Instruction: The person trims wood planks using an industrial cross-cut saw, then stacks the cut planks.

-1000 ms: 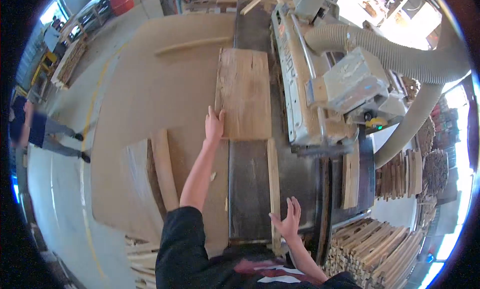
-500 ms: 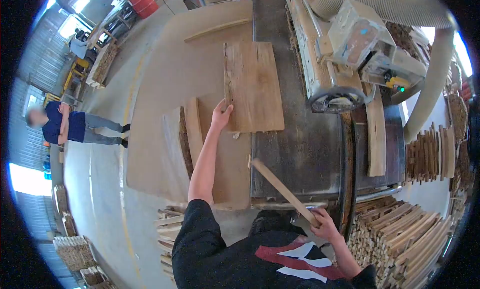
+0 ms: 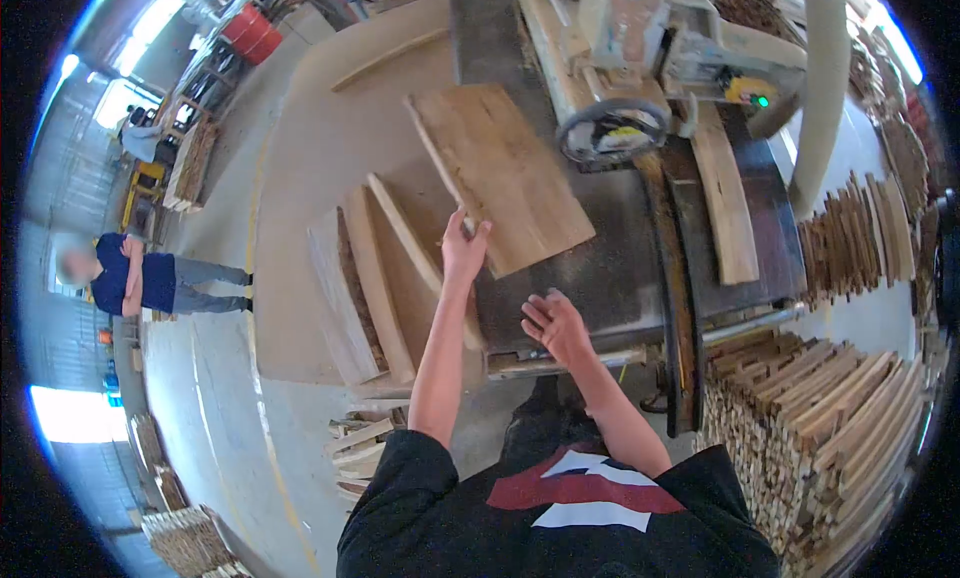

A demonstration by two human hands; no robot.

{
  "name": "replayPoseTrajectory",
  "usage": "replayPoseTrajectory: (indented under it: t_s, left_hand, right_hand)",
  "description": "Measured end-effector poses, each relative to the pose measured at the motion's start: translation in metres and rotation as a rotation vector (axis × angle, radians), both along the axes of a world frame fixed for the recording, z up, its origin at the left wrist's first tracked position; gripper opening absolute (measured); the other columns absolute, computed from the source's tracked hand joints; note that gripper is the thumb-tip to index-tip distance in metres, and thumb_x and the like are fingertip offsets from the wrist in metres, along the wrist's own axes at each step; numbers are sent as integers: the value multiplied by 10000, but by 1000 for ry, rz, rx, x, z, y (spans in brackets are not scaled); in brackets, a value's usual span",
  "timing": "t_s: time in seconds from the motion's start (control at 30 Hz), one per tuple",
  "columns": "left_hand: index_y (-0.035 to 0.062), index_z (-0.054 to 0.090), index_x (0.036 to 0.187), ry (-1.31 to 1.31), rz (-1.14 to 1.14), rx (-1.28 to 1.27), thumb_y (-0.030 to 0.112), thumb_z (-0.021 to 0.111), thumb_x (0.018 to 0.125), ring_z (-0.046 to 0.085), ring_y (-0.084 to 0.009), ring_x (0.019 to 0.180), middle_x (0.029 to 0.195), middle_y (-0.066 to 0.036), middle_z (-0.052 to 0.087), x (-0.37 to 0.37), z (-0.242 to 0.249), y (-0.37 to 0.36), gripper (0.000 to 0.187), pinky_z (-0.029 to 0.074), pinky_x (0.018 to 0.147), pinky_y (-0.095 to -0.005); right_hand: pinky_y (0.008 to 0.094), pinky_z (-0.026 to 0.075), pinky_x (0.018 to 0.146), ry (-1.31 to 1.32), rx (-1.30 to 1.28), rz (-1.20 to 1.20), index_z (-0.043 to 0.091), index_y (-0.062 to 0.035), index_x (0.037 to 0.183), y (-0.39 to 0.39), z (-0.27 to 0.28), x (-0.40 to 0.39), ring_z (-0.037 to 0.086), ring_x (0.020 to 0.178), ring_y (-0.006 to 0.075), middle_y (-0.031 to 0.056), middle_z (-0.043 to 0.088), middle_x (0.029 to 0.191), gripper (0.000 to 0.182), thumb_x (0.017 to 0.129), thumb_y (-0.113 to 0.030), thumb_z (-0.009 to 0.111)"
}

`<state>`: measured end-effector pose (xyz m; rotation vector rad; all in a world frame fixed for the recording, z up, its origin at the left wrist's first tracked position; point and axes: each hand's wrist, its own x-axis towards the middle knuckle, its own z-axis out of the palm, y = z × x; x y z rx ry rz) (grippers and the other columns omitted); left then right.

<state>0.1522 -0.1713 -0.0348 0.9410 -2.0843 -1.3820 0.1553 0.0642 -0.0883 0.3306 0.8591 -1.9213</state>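
Note:
A wide wooden board (image 3: 508, 178) lies slanted across the brown tabletop and the dark machine table. My left hand (image 3: 465, 246) grips its near left edge, thumb on top. My right hand (image 3: 558, 326) is empty, fingers apart, over the near edge of the dark table close to the board's near corner. A narrow wooden strip (image 3: 402, 226) lies left of the board and passes beside my left wrist. Further left are a plank (image 3: 376, 283) and a bark-edged plank (image 3: 338, 293).
The machine with a handwheel (image 3: 612, 136) stands over the dark table (image 3: 625, 268). Another plank (image 3: 725, 203) lies to its right. A large stack of wood strips (image 3: 800, 428) is at the near right. A person (image 3: 140, 273) stands at left with arms crossed.
The strip my right hand held now lies left of the board, and that hand has moved up and left, empty. The board has turned and its near end shifted right, still in my left hand.

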Motion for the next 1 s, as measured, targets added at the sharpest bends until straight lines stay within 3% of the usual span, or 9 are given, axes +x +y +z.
replayPoseTrajectory:
  t_s: [0.13,0.23,0.43,0.53,0.6,0.67,0.7,0.83,1.0]
  left_hand:
    - [-17,545,1292,-62,-46,81,101,693,914,574,-81,736,917,-35,641,79,-7,76,423,470,629,-248]
    - [1,556,1288,4,-89,189,128,703,926,503,-57,659,822,16,575,152,-40,130,411,428,575,-238]
    - [21,519,1403,-125,-97,438,163,710,931,495,-50,630,742,35,548,251,-97,200,528,421,536,-243]
    - [30,496,1437,-159,-123,413,191,707,937,484,-44,615,712,49,531,234,-91,218,565,416,526,-240]
    - [29,525,1414,-231,-136,448,180,698,935,514,-66,685,844,-7,580,216,-97,220,532,438,587,-252]
    - [25,557,1380,-234,-141,50,165,700,916,572,-170,890,1106,-112,578,191,-102,222,505,477,761,-309]
    - [31,580,1344,-213,-182,-196,178,704,895,497,-306,1159,1356,-172,469,182,-101,220,488,418,966,-407]
    - [27,585,1306,-312,-161,-296,229,700,888,362,-381,1326,1494,-128,419,141,-87,223,479,301,1074,-526]
    - [32,549,1341,-332,-200,-286,210,687,890,291,-381,1423,1548,-69,404,102,-95,220,504,232,1109,-562]
  right_hand:
    - [373,567,733,-196,136,-211,505,-30,1245,70,1,-10,645,990,252,136,591,1148,542,946,-457,655]
    - [369,566,585,-160,327,-19,556,-11,1186,124,-37,9,663,757,257,114,631,973,552,914,-470,696]
    - [315,581,700,-389,255,216,575,-87,1234,243,-44,95,652,916,227,76,667,1066,419,921,-321,726]
    - [316,591,780,-404,304,147,581,-84,1212,257,-31,99,646,1002,226,73,657,1081,369,940,-299,705]
    - [335,593,791,-392,303,80,582,-84,1210,259,-28,92,648,999,236,77,651,1091,367,943,-306,701]
    - [362,590,800,-290,289,-3,580,-91,1213,253,-31,83,646,987,233,79,638,1120,368,945,-314,698]
    - [372,586,810,-232,301,-62,572,-98,1225,249,-31,81,644,997,233,82,631,1121,396,938,-337,702]
    - [373,582,767,-243,380,-147,567,-73,1231,242,-28,60,653,959,255,92,654,1090,390,965,-342,662]
    - [375,587,685,-227,391,-360,597,-55,1176,228,-39,32,684,849,254,115,668,1014,352,1000,-360,599]
